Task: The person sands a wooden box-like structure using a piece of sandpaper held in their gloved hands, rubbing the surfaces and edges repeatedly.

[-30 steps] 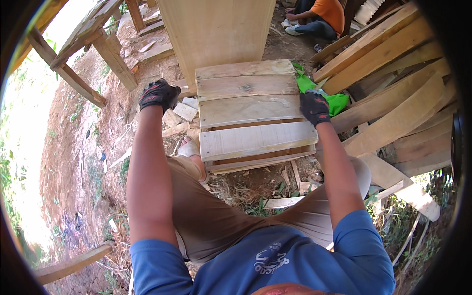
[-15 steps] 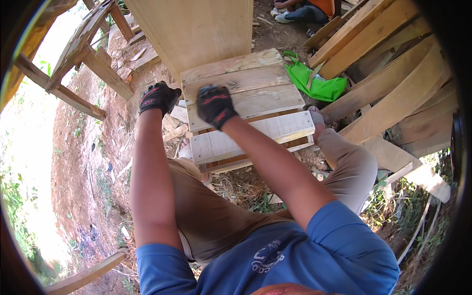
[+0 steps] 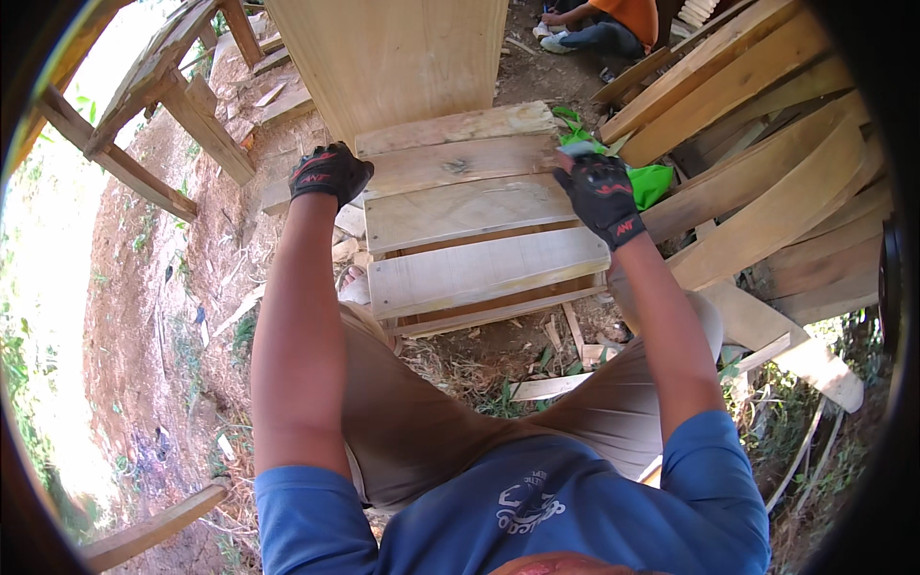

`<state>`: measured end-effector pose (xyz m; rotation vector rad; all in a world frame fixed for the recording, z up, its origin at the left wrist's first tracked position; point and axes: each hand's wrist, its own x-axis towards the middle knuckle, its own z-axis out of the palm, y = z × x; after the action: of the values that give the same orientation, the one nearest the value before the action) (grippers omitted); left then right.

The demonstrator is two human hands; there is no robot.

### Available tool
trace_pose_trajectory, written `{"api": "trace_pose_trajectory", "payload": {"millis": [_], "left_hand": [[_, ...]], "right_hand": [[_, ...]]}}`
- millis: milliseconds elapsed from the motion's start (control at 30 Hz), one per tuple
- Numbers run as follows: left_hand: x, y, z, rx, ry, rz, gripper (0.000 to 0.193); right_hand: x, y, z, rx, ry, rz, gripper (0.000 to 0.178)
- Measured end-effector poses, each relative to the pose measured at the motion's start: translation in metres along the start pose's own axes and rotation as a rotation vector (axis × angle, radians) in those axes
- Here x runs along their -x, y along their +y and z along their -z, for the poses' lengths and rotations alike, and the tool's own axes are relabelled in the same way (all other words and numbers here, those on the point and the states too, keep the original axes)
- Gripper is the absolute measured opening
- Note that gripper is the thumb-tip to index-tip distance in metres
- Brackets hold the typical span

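Note:
A low slatted wooden bench [image 3: 479, 259] stands between my legs, its pale planks running across in front of me. My left hand [image 3: 331, 175], in a black glove with red marks, is closed at the bench's left edge near the upper slats; its fingertips are hidden. At the right ends of the slats is my right hand [image 3: 602, 199], gloved alike, with curled fingers. Something pale grey shows by its fingertips, too unclear to name. A wide plywood-like board [image 3: 393, 67] meets the far end of the bench.
A bright green bag [image 3: 652, 184] lies just beyond my right hand. Long planks [image 3: 767, 177] are stacked on the right. A rough wooden frame [image 3: 153, 115] stands at the far left. Another person [image 3: 613, 29] sits at the back right. Wood scraps litter the dirt.
My right hand has swept rightward across the slats, from near the left edge to the right ends. The left hand is slightly higher and farther right in view, still closed.

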<state>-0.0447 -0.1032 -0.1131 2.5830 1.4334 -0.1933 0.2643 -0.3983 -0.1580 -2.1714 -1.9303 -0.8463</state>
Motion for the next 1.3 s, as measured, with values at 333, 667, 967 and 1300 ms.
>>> {"api": "trace_pose_trajectory", "payload": {"millis": [333, 667, 967, 1300], "left_hand": [[0.006, -0.008, 0.002, 0.050, -0.070, 0.045, 0.060], [0.014, -0.029, -0.006, -0.020, -0.164, -0.092, 0.066], [0.019, -0.042, 0.004, 0.019, -0.256, -0.061, 0.071], [0.006, -0.051, -0.008, -0.092, -0.344, -0.181, 0.071]], "right_hand": [[0.001, -0.017, 0.012, 0.238, -0.031, -0.133, 0.031], [0.012, 0.001, -0.036, -0.137, -0.162, -0.348, 0.023], [-0.033, -0.080, -0.027, -0.309, 0.042, -0.028, 0.021], [-0.041, -0.092, -0.042, -0.238, -0.111, -0.083, 0.030]]}}
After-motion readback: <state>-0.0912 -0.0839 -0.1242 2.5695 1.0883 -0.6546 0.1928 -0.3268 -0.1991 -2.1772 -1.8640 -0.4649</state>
